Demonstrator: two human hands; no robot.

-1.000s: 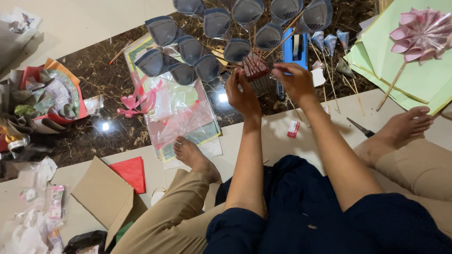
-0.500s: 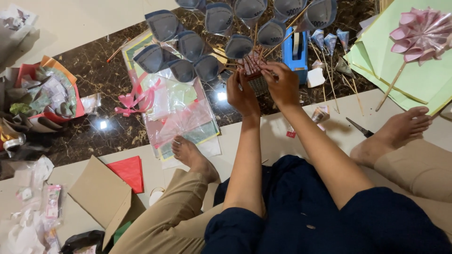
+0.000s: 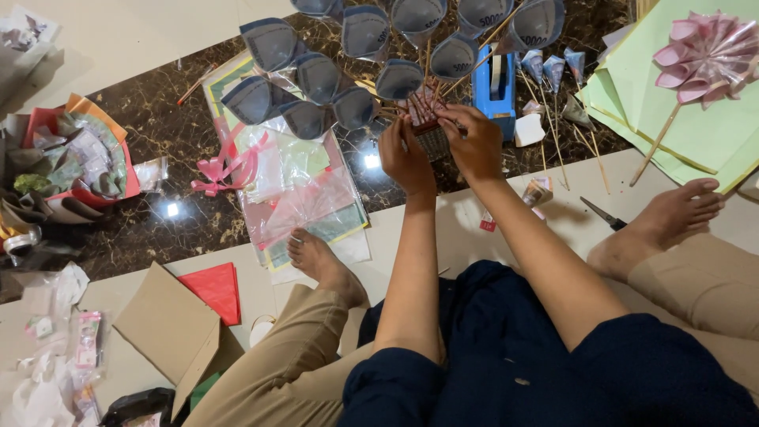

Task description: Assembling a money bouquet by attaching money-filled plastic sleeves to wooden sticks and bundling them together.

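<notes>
Stick bundle (image 3: pixel 429 130) gripped, seemingly, between both raised hands (image 3: pixel 443 150).

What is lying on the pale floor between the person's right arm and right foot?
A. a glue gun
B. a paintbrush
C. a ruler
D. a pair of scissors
D: a dark pair of scissors lies on the pale floor, between the right forearm and the bare right foot.
</notes>
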